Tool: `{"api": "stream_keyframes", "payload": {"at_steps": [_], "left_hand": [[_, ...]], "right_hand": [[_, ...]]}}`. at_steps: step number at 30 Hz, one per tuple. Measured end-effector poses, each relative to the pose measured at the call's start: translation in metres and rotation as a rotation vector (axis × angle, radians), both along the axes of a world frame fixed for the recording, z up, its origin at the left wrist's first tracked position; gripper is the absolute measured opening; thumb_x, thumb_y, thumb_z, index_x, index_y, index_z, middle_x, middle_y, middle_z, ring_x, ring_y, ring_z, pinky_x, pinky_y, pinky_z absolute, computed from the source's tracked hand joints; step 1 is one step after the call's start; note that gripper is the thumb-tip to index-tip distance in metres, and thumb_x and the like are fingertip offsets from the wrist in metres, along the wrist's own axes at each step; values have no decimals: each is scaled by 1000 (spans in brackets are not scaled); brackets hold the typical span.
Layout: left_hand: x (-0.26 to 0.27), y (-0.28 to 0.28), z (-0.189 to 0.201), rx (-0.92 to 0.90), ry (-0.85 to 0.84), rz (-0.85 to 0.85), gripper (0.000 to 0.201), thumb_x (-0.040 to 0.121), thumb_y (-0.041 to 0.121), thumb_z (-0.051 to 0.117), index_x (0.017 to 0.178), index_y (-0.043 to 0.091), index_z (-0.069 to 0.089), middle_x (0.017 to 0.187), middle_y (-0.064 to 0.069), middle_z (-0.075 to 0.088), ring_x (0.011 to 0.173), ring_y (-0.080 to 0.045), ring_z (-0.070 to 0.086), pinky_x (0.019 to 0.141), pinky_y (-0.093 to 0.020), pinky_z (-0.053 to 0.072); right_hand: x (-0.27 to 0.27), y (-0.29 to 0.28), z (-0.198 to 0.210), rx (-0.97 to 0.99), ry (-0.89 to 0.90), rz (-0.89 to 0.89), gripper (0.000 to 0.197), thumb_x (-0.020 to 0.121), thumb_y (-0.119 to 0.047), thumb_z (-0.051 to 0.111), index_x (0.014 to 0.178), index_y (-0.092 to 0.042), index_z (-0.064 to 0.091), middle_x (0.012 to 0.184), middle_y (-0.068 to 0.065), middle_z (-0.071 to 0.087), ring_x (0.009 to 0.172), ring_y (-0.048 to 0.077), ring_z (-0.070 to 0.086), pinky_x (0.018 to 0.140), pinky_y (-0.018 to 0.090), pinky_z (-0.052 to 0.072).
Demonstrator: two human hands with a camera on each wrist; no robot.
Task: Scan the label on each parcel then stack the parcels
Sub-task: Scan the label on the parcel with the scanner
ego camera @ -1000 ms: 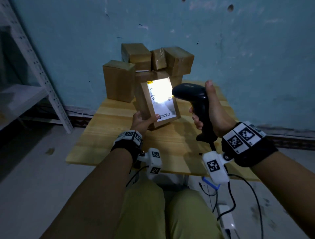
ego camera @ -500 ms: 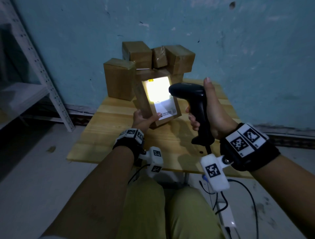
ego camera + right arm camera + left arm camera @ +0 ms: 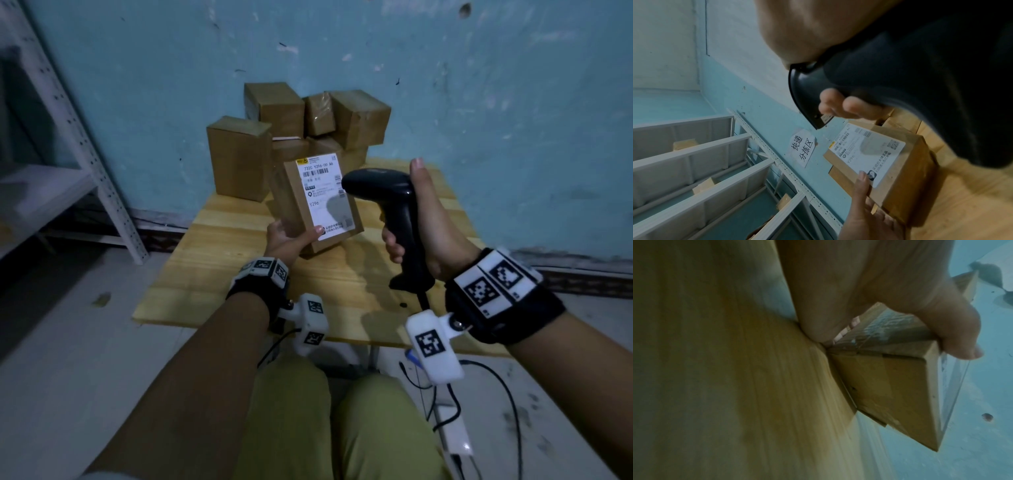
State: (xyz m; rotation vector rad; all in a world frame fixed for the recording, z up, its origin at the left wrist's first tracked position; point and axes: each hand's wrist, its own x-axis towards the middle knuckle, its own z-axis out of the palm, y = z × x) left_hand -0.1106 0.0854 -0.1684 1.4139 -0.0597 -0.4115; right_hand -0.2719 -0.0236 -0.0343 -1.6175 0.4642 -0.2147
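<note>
My left hand [image 3: 289, 237] grips a brown cardboard parcel [image 3: 298, 205] by its lower corner, tilted up over the wooden table [image 3: 212, 270]. Its white shipping label [image 3: 325, 192] faces me, thumb on the label's bottom edge. The left wrist view shows the parcel [image 3: 885, 386] with my fingers [image 3: 842, 334] under it and thumb on top. My right hand [image 3: 421, 233] holds a black barcode scanner [image 3: 383, 192] by the handle, nose aimed at the label from the right. In the right wrist view the scanner [image 3: 900, 73] hangs just above the labelled parcel [image 3: 898, 175].
Several brown parcels [image 3: 308, 130] are piled at the table's far edge against the blue wall. A white metal shelving rack [image 3: 68, 137] stands to the left. Cables [image 3: 479, 383] and a power strip lie on the floor by my right knee. A paper sign [image 3: 802, 149] hangs on the wall.
The scanner's bright light on the label has gone out, so the print now reads plainly. Parcel and scanner have stayed almost in place.
</note>
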Motion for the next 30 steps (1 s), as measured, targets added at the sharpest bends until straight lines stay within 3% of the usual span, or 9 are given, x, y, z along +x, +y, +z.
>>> {"api": "stream_keyframes", "payload": {"at_steps": [5,7,10,13,16,17,21,27,30], "left_hand": [[0,0,1,-3,15,-14,85,73,15,78,139,10,24,130,-6,53,111,-23,55,92,-37,48],[-1,1,3,-4,19,-15,90,70,18,80,140,11,23,134,-9,52,115,-25,55,98,-42,47],[-3,4,5,13,17,-31,109,51,36,85,139,15,25,132,-8,53,116,-25,55,104,-44,43],[-3,4,4,13,8,-44,106,50,43,87,136,16,30,128,-5,55,114,-24,57,103,-46,44],[7,0,-10,-2,-13,-24,127,26,61,89,134,15,39,127,-5,58,113,-26,59,99,-49,47],[7,0,-8,-6,-10,-21,127,28,59,89,135,14,38,129,-5,57,114,-26,58,99,-49,47],[-11,5,16,5,29,-17,100,61,26,85,139,11,25,136,-10,49,120,-27,53,103,-46,44],[-10,2,19,42,19,-71,121,38,46,84,139,16,24,137,-7,50,120,-27,53,103,-47,44],[-14,-7,25,105,14,-109,107,55,42,83,139,12,25,138,-7,49,122,-27,52,106,-46,40]], "right_hand": [[0,-2,-1,2,14,11,77,85,-75,14,55,-12,46,45,8,40,34,17,35,43,23,29],[0,-2,-1,-3,11,15,77,85,-75,15,54,-12,48,45,7,40,34,17,35,43,23,29],[-1,-1,0,6,0,26,73,86,-73,16,61,-16,54,47,7,40,35,17,36,43,23,30],[-2,-1,0,15,-19,36,69,87,-72,16,67,-18,54,46,6,41,35,16,36,42,23,31],[-1,0,-1,4,-13,21,64,87,-73,15,74,-22,52,44,5,42,35,16,37,42,22,31],[-1,0,-1,4,-9,18,64,87,-73,15,74,-22,51,43,5,42,34,16,37,42,22,31],[0,2,-1,19,-8,10,70,86,-73,15,66,-18,52,44,6,41,35,17,35,44,23,28],[0,-3,-3,32,-28,4,70,86,-73,14,66,-20,55,45,7,41,36,17,36,44,22,30],[3,-10,-7,39,-37,-1,70,86,-73,15,71,-20,59,47,8,42,36,17,36,44,22,30]]}}
